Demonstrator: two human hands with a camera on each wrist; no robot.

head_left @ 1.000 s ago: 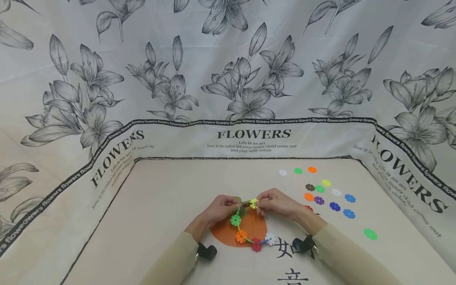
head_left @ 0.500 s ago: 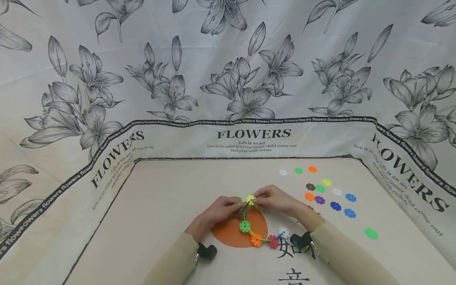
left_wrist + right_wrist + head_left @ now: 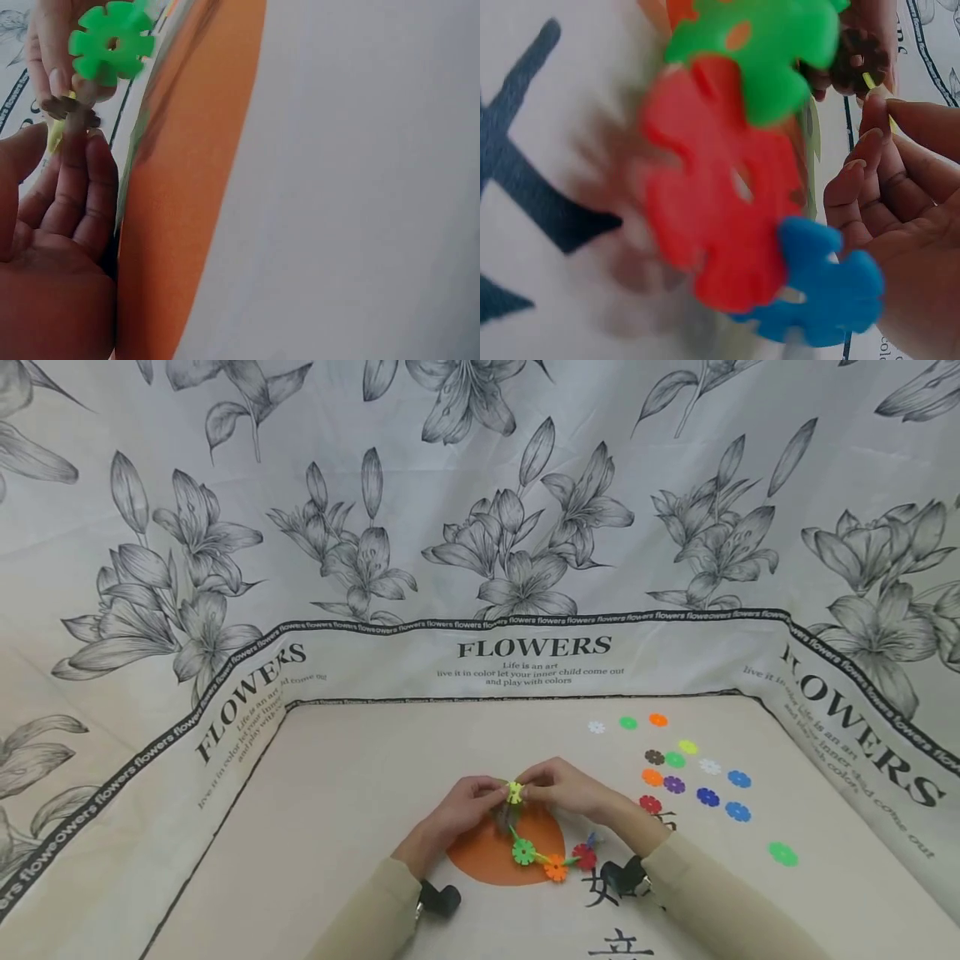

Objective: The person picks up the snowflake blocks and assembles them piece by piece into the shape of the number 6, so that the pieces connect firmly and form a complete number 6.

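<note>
Right hand (image 3: 561,787) pinches yellow disc (image 3: 514,792) close to brown disc (image 3: 871,49) pinched by left hand (image 3: 471,803), both above desk (image 3: 360,768), presumably to line up slots while linked chain (image 3: 556,867) hangs below, though blur hides any join.

Above the desk (image 3: 360,768), a yellow toothed disc (image 3: 514,792) sits between both hands. The right hand (image 3: 567,786), at 3 o'clock from it, pinches it; the left hand (image 3: 468,804), toward 9 o'clock, holds the upper end of a chain (image 3: 555,868) with curled fingers. From that disc the chain runs to a green disc (image 3: 527,857) at 6 o'clock, an orange disc (image 3: 560,872) at 5 and a red disc (image 3: 584,860) at 4, partly in front of a printed orange circle (image 3: 483,860). Loose discs (image 3: 674,785) in many colours lie flat from about 2 to 3 o'clock, a lone green one (image 3: 783,854) just past 3. A lily-printed curtain (image 3: 450,585) rises at 12 o'clock.
</note>
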